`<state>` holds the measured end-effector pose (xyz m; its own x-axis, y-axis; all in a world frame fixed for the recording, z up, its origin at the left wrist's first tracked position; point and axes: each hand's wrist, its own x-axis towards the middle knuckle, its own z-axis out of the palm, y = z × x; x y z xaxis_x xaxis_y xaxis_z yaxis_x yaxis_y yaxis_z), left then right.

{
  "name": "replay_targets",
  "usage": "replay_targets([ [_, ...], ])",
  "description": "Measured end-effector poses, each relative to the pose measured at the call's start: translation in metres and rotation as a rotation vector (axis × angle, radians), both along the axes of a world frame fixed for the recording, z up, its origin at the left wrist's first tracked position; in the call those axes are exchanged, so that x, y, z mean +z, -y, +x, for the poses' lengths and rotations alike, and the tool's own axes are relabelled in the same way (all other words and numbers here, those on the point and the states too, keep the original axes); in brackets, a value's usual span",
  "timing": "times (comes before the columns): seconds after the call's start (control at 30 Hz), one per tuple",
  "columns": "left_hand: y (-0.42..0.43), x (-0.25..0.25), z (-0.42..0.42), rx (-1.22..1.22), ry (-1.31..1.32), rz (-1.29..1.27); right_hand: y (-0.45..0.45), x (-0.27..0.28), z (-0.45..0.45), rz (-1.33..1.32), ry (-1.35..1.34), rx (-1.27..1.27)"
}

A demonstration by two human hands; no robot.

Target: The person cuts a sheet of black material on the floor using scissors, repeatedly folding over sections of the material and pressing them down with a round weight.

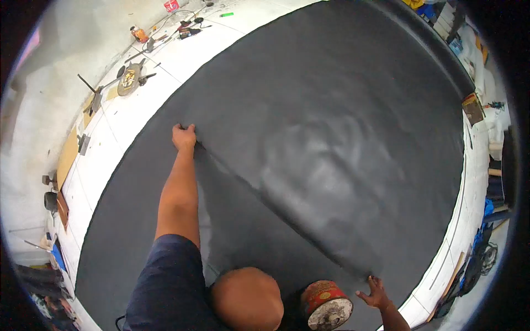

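A large black sheet, smooth like vinyl or leather, is spread over the floor. A long diagonal ridge or overlapping edge runs across it between my two hands. At its upper left end is my left hand, fingers curled down on the sheet; what lies under the fingertips is partly hidden. By the lower right end my right hand rests on the sheet, thumb and fingers apart. Just left of that hand stands a round red tin with a worn, pale top. My bare knee shows beside the tin.
The sheet's far right part is a thick roll, with a wooden block at its end. White floor tiles border the sheet. Along the left wall lie a round dish-like object, tools and cords. A green lighter-like item lies farther back.
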<state>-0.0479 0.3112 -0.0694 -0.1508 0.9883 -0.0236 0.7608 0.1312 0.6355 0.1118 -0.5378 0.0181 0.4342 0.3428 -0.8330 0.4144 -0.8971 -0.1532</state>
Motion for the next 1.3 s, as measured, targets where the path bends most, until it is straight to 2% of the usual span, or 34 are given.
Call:
replay_targets([
  [0.07, -0.008, -0.007, -0.001, -0.062, -0.055, -0.019, -0.012, 0.006, 0.000, -0.050, -0.010, 0.003],
  [0.13, -0.005, -0.002, -0.001, -0.057, -0.055, -0.010, -0.029, 0.020, -0.004, -0.085, -0.005, -0.096],
  [0.17, -0.002, 0.004, 0.000, -0.057, -0.057, -0.001, -0.015, 0.009, -0.004, -0.078, -0.001, -0.100],
  [0.23, 0.005, 0.017, 0.000, -0.091, -0.109, 0.017, 0.038, -0.032, -0.009, 0.184, 0.204, 0.229],
  [0.27, 0.011, 0.021, 0.003, -0.122, -0.162, 0.026, 0.039, -0.036, -0.010, 0.185, 0.231, 0.202],
  [0.33, 0.022, 0.014, 0.006, -0.154, -0.261, 0.237, 0.038, -0.034, -0.005, 0.261, 0.129, 0.096],
  [0.4, 0.068, 0.031, 0.023, -0.342, -0.202, 0.311, 0.010, -0.006, -0.013, 0.200, 0.132, -0.045],
  [0.43, 0.094, 0.024, 0.025, -0.650, -0.210, 0.479, -0.002, 0.001, -0.012, 0.152, 0.105, -0.147],
  [0.47, 0.133, 0.023, 0.030, -0.932, -0.100, 0.509, -0.001, -0.006, -0.009, 0.164, 0.122, -0.179],
  [0.5, 0.187, 0.040, 0.034, -1.092, -0.013, 0.383, 0.003, -0.021, -0.007, 0.162, 0.102, -0.167],
  [0.53, 0.228, 0.050, 0.030, -1.344, -0.091, 0.254, 0.011, -0.025, -0.008, 0.155, 0.079, -0.154],
  [0.6, 0.292, 0.051, 0.020, -1.712, -0.232, 0.386, -0.014, 0.003, -0.009, 0.133, 0.076, -0.187],
  [0.63, 0.304, 0.046, 0.019, -1.740, -0.218, 0.404, -0.024, 0.016, -0.009, 0.113, 0.057, -0.192],
  [0.7, 0.317, 0.036, 0.021, -1.735, -0.355, 0.228, -0.014, 0.006, -0.008, 0.124, 0.068, -0.198],
  [0.77, 0.320, 0.040, 0.022, -1.762, -0.372, 0.230, -0.003, -0.003, -0.011, 0.137, 0.080, -0.227],
  [0.83, 0.317, 0.046, 0.031, -1.794, -0.376, 0.237, -0.005, 0.001, -0.012, 0.100, 0.090, -0.135],
  [0.87, 0.316, 0.048, 0.034, -1.767, -0.383, 0.143, -0.002, -0.001, -0.013, 0.097, 0.108, -0.181],
  [0.9, 0.315, 0.048, 0.039, -1.729, -0.397, 0.046, -0.001, -0.004, -0.012, 0.127, 0.161, -0.026],
  [0.93, 0.315, 0.045, 0.042, -1.754, -0.387, 0.063, -0.005, -0.002, -0.007, 0.152, 0.214, 0.141],
  [1.0, 0.310, 0.040, 0.048, -1.734, -0.424, 0.010, -0.062, 0.060, -0.018, 0.384, 0.321, 0.159],
  [1.07, 0.318, 0.054, 0.056, -1.721, -0.489, -0.033, -0.101, 0.096, -0.040, 0.724, 0.245, 0.262],
  [1.1, 0.318, 0.061, 0.059, -1.692, -0.552, -0.083, -0.119, 0.113, -0.055, 0.739, 0.123, 0.405],
  [1.13, 0.323, 0.063, 0.062, -1.696, -0.560, -0.075, -0.122, 0.119, -0.067, 0.752, -0.001, 0.554],
  [1.23, 0.324, 0.067, 0.070, -1.686, -0.681, -0.081, -0.109, 0.073, -0.097, 0.920, 0.033, 0.650],
  [1.3, 0.326, 0.066, 0.074, -1.702, -0.694, -0.095, -0.101, 0.066, -0.097, 0.902, 0.062, 0.616],
])
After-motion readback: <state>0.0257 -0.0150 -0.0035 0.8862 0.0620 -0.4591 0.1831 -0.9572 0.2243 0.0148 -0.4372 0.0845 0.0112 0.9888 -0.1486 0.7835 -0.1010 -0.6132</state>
